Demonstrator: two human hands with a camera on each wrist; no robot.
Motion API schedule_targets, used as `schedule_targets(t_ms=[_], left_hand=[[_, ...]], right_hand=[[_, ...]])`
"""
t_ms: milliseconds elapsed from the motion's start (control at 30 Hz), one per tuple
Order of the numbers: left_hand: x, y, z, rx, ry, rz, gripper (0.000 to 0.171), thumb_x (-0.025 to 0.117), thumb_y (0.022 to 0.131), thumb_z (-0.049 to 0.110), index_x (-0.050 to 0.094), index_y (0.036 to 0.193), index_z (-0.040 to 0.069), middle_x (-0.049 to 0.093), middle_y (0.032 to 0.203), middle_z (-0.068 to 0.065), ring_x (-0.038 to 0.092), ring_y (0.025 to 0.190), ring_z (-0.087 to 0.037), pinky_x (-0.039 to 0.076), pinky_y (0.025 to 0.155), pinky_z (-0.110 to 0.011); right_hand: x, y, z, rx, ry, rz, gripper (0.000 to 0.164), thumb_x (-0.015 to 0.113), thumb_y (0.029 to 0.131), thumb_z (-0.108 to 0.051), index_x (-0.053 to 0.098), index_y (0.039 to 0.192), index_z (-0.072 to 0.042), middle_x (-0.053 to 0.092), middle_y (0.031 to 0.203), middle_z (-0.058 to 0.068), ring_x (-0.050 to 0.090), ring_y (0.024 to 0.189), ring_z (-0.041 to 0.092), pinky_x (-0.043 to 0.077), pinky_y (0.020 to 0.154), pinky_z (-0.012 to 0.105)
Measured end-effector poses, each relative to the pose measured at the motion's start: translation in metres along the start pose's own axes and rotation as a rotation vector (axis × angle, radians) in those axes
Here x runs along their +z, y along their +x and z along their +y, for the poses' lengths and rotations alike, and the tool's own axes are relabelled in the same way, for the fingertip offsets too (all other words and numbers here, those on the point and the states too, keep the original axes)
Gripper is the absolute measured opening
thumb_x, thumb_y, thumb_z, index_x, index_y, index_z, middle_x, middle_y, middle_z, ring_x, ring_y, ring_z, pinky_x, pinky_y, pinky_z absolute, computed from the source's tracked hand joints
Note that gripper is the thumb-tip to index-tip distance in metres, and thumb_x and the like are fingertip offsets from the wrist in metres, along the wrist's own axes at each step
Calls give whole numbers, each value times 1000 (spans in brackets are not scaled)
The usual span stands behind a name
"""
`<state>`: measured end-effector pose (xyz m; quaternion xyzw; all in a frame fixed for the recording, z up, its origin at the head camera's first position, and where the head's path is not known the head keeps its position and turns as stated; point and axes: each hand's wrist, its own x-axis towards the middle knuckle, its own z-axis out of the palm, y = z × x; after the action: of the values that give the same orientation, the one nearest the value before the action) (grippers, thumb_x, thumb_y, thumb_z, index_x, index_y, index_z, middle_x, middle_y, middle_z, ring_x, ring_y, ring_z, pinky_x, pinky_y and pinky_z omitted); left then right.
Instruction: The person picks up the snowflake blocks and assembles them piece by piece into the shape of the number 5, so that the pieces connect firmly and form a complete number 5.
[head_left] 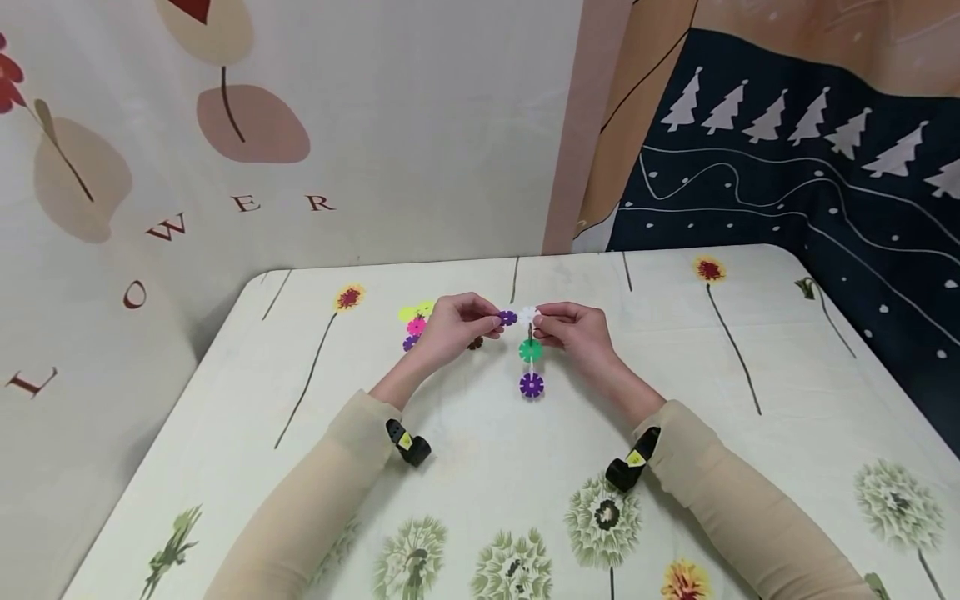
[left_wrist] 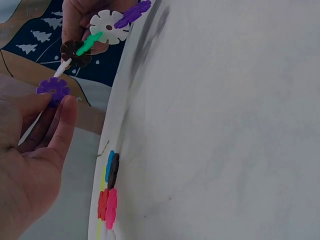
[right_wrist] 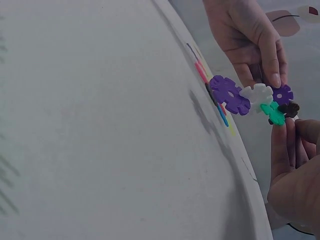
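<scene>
My left hand pinches a purple notched plastic disc between thumb and fingers. Facing it, my right hand pinches a white notched disc at one end of a string of slotted-together discs. Edge to edge, the left hand's purple disc and this white one meet between the hands. Below the white disc come a dark brown disc, a green disc, another white disc seen edge-on from the head, and a purple disc at the near end. The right fingertips are partly hidden behind the string.
Beyond the left hand, several loose discs lie on the table, among them a pink disc, a yellow disc and a blue disc. The flower-print cloth covers the table, and a printed curtain hangs behind its far edge.
</scene>
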<state>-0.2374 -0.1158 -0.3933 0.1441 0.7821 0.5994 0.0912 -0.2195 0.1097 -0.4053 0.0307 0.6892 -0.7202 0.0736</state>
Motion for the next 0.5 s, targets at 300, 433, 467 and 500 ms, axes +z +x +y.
schedule_targets(t_ms=[300,433,467,500], left_hand=[[2,-2,-3,-9,16,27,13,73,96,8,73,107,0,76,97,-11,75,89,-22,60,82,-46],[4,-3,-2,-11,29,52,13,74,95,8,76,106,0,77,95,-10,75,87,-21,58,72,-42],[4,-3,-3,-13,31,61,12,74,95,7,76,105,0,77,94,-10,75,86,-21,57,70,-40],[4,-3,-3,-13,35,70,12,74,95,7,77,105,0,77,93,-10,75,85,-20,57,69,-39]], right_hand=[[3,0,2,-1,9,17,30,71,98,-8,68,123,6,76,96,10,72,78,11,60,78,28],[5,0,2,-7,6,12,29,71,98,-8,69,122,7,76,94,9,72,76,11,61,77,28],[5,0,2,-9,5,13,28,71,98,-8,69,122,7,76,93,9,72,75,11,61,76,27],[5,0,2,-12,3,14,28,71,98,-8,69,122,8,75,92,9,72,74,10,61,76,27]])
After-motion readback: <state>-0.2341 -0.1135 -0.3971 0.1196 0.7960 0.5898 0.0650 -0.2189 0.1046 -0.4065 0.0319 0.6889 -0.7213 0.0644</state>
